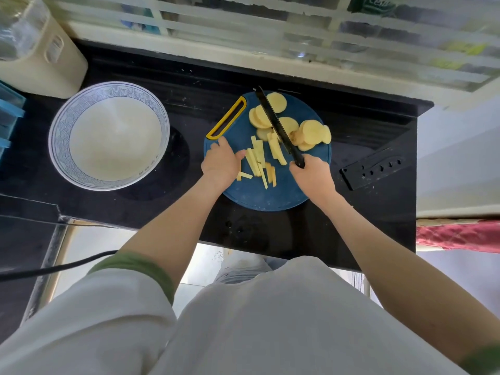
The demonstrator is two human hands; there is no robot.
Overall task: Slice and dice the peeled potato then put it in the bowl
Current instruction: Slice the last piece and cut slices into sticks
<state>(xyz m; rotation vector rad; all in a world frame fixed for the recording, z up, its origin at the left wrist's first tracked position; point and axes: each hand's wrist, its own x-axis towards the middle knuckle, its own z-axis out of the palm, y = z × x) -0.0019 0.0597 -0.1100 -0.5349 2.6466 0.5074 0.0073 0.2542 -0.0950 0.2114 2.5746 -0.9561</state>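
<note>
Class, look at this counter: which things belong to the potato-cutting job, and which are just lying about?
In the job: knife, potato slices, potato sticks, cutting board, bowl.

Lying about: knife sheath, cream container, blue box, black cable.

bowl point(109, 135) wht, blue wave rim | board point(270, 196) blue | potato point(315, 133) yel

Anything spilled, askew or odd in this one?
Nothing stands out. Slices and sticks all lie on the board, the bowl stands upright and empty, and the right hand grips the knife.
</note>
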